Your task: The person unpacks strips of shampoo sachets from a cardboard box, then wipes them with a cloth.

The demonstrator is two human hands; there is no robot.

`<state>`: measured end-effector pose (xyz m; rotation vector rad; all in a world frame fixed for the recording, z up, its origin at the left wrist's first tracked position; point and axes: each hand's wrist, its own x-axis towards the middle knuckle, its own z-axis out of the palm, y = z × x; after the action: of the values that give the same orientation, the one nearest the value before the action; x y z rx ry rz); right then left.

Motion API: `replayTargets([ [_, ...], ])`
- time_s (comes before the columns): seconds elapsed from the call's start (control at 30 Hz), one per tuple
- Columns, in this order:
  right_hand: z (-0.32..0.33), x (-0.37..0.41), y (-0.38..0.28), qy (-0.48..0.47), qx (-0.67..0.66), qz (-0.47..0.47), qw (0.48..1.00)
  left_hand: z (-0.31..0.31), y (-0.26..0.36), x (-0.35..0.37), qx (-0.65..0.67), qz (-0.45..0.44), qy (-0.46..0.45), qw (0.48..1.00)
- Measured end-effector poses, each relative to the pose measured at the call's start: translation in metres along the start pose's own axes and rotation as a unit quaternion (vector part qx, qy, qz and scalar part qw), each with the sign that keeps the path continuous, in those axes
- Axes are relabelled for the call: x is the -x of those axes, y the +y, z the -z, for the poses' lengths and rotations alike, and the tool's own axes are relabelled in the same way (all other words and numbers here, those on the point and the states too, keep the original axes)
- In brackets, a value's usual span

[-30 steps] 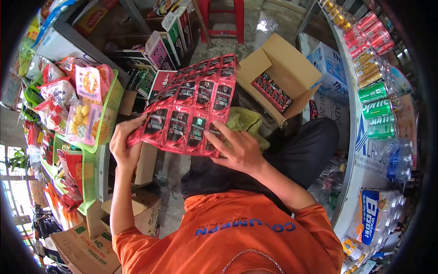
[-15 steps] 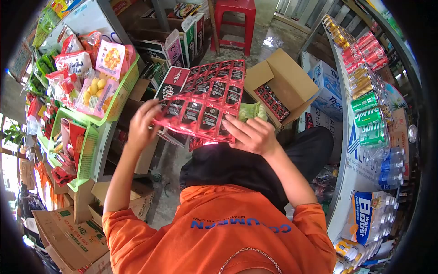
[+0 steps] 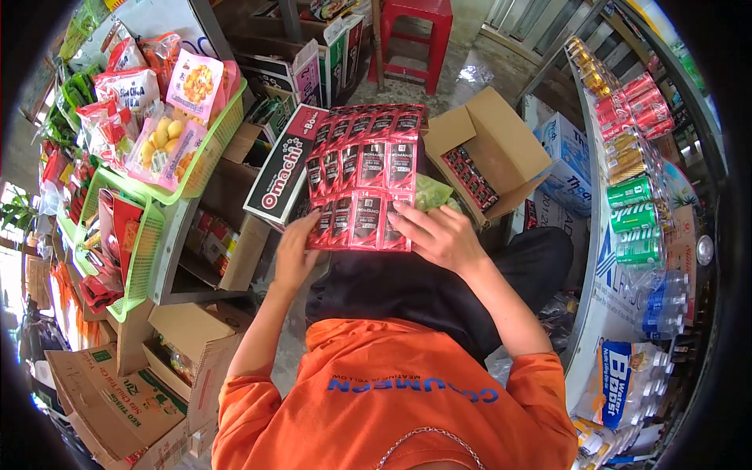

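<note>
A sheet of red and black sachets (image 3: 366, 168) is spread above my lap, its near edge facing me. My left hand (image 3: 296, 249) grips its lower left corner. At its lower right edge, my right hand (image 3: 440, 235) has the fingers on top of the sachets, with the thumb out of sight. A crumpled green wrapper (image 3: 432, 193) shows just beyond my right hand. Behind the sheet on the left lies a black and red Omachi box (image 3: 283, 168). An open cardboard box (image 3: 513, 149) at the right holds more red and black sachets (image 3: 470, 178).
Green baskets (image 3: 207, 160) of packaged snacks stand on the left. Drink cans (image 3: 636, 205) and bottles line the right shelf. A red stool (image 3: 439, 39) is at the back. Cardboard boxes (image 3: 117, 399) sit at the lower left.
My left hand has moved right and toward me, down to the sheet's lower left corner. The sheet's near part now hangs flatter and straighter, and more of the Omachi box shows.
</note>
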<state>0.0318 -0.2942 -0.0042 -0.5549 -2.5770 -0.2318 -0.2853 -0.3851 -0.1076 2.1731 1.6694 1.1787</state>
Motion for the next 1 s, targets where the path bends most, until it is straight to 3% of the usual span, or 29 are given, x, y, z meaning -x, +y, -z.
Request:
replayTargets([
  [0.07, 0.020, -0.017, 0.005, 0.005, -0.016, -0.009, 1.000, 0.010, 0.003, -0.009, 0.045, 0.028, 0.064, 0.997],
  [0.2, 0.067, -0.053, 0.023, 0.047, -0.070, -0.035, 0.996, 0.075, 0.026, -0.049, 0.030, 0.013, 0.062, 0.998],
  [0.33, 0.150, -0.092, 0.025, 0.090, -0.091, -0.049, 0.991, 0.146, 0.086, -0.115, 0.175, 0.070, 0.247, 0.950],
  [0.4, 0.204, -0.111, 0.005, 0.079, -0.190, -0.165, 0.965, 0.183, 0.122, -0.153, 0.258, 0.013, 0.314, 0.914],
  [0.47, 0.231, -0.119, 0.001, 0.218, -0.278, -0.170, 0.920, 0.224, 0.151, -0.184, 0.171, -0.052, 0.350, 0.919],
  [0.53, 0.259, -0.130, 0.005, 0.330, -0.337, -0.147, 0.869, 0.264, 0.174, -0.216, 0.062, -0.220, 0.356, 0.906],
  [0.6, 0.287, -0.146, -0.004, 0.409, -0.313, -0.158, 0.842, 0.301, 0.190, -0.238, 0.080, -0.200, 0.351, 0.911],
  [0.73, 0.329, -0.144, 0.013, 0.422, -0.255, -0.195, 0.848, 0.304, 0.208, -0.269, 0.040, -0.227, 0.327, 0.916],
  [0.97, 0.313, -0.199, -0.015, 0.390, -0.262, -0.460, 0.753, 0.279, 0.250, -0.328, -0.082, -0.253, 0.261, 0.928],
  [1.0, 0.312, -0.202, -0.011, 0.384, -0.263, -0.496, 0.733, 0.282, 0.270, -0.356, -0.174, 0.051, 0.157, 0.971],
])
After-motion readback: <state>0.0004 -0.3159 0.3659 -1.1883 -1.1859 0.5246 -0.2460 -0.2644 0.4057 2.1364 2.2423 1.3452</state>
